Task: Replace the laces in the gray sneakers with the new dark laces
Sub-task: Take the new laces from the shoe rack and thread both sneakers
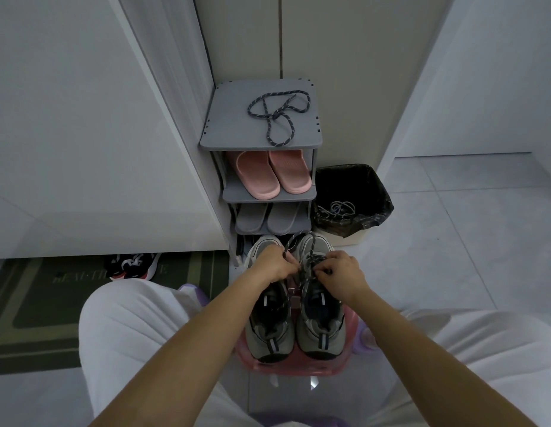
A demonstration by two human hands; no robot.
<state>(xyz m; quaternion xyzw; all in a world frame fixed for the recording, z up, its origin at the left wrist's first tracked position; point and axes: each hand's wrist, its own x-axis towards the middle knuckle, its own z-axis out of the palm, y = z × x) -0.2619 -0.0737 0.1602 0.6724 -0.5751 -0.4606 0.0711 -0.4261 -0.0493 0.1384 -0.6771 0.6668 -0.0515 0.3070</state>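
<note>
Your left hand has its fingers curled tight, pinching one strand of the dark lace. Your right hand is curled just as narrowly and pinches the other strand. The two hands sit close together over the far end of the right gray sneaker, and the speckled lace loops up on the far side between them. The left gray sneaker stands just beside it on the left, both of them heels-near on a pink stool between your knees. A second dark lace lies knotted on top of the gray shoe rack further away. To the right of the rack, pale cords lie in the black-lined bin.
</note>
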